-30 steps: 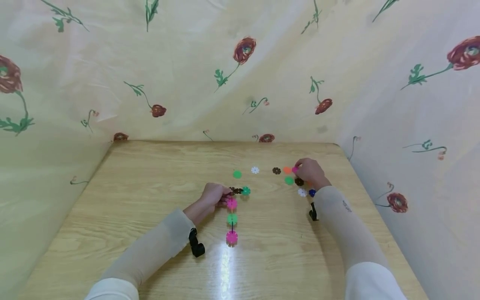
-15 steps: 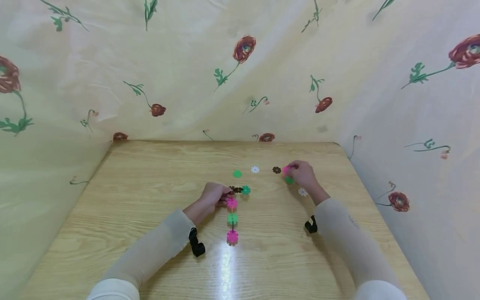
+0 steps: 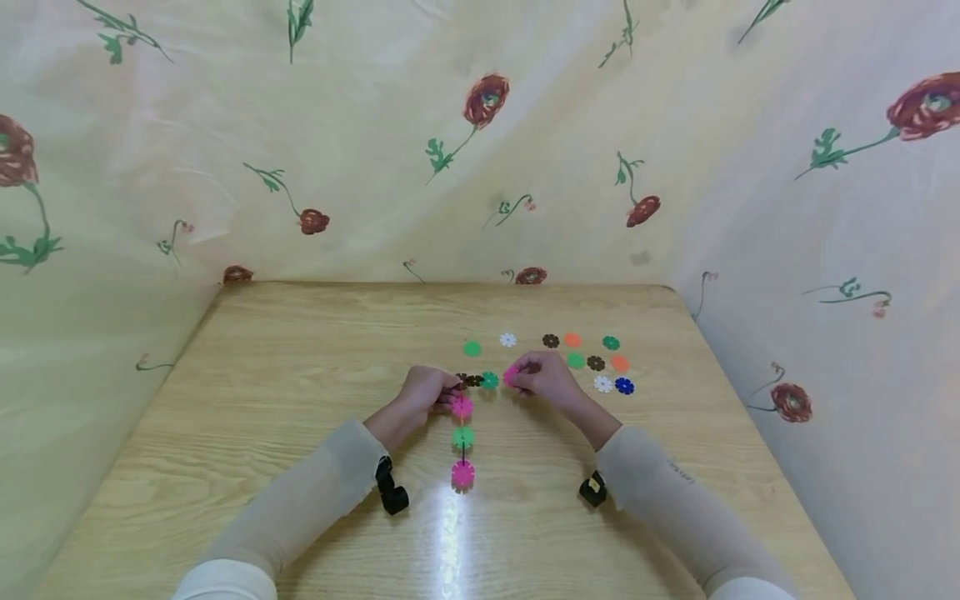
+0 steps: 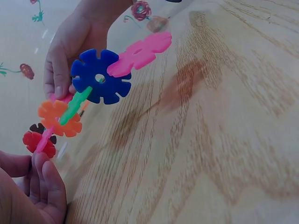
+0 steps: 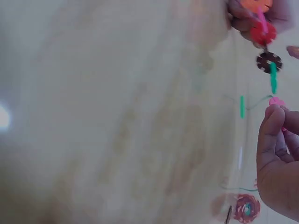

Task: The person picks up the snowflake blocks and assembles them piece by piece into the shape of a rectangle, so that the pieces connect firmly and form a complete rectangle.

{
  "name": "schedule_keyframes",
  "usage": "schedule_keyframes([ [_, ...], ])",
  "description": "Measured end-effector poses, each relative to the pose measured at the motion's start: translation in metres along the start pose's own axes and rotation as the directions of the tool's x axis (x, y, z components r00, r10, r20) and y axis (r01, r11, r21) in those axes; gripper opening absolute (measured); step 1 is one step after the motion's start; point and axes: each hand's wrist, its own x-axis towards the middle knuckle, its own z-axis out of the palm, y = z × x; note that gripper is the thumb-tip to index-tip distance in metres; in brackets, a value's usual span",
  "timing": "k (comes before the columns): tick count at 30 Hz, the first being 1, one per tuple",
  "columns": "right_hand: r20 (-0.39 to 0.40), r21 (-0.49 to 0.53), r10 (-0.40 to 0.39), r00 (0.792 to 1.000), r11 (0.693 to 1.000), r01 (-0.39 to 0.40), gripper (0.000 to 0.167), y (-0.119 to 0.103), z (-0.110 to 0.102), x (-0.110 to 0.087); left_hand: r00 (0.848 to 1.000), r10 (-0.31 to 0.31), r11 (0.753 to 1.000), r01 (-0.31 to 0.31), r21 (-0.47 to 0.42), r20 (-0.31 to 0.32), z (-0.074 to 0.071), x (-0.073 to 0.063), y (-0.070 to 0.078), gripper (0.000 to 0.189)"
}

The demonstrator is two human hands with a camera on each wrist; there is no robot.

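- Right hand (image 3: 546,380): thumb and fingers pinch a pink notched disc (image 3: 511,375), just off the chain's green end — a narrow gap lies between.
- Left hand (image 3: 426,392): fingers pinch the chain of notched discs (image 3: 463,437) near its bend, hiding part of it.
- From that bend one arm runs toward the person, ending in pink; the other, brown then green, points to the right hand. A blue disc (image 4: 100,77) shows in the left wrist view.
- Beyond the hands: a light-green disc (image 3: 472,348) and a white disc (image 3: 507,340), apart from each other.
- Right of these, loose discs lie flat in brown, orange, green, white and blue — the cluster (image 3: 596,363) sits near the right hand, on its far side and to its right.
- Black wrist mounts (image 3: 392,492) hang by both sleeves.
- The wood-grain table (image 3: 337,325) meets a poppy-print cloth (image 3: 360,133) behind.
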Motion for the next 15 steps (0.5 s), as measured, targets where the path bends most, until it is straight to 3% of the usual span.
schedule_keyframes([
  [9,-0.009,-0.002,-0.041,0.999,0.999,0.041,0.007,0.005,0.013,-0.003,1.000,0.002,1.000,-0.002,-0.012,0.005,0.000,-0.001,-0.001,0.015],
  [15,-0.017,-0.088,-0.106,0.994,0.991,0.104,0.006,0.006,0.015,-0.003,1.000,0.008,1.000,-0.008,-0.013,0.009,-0.001,-0.002,0.000,0.014],
])
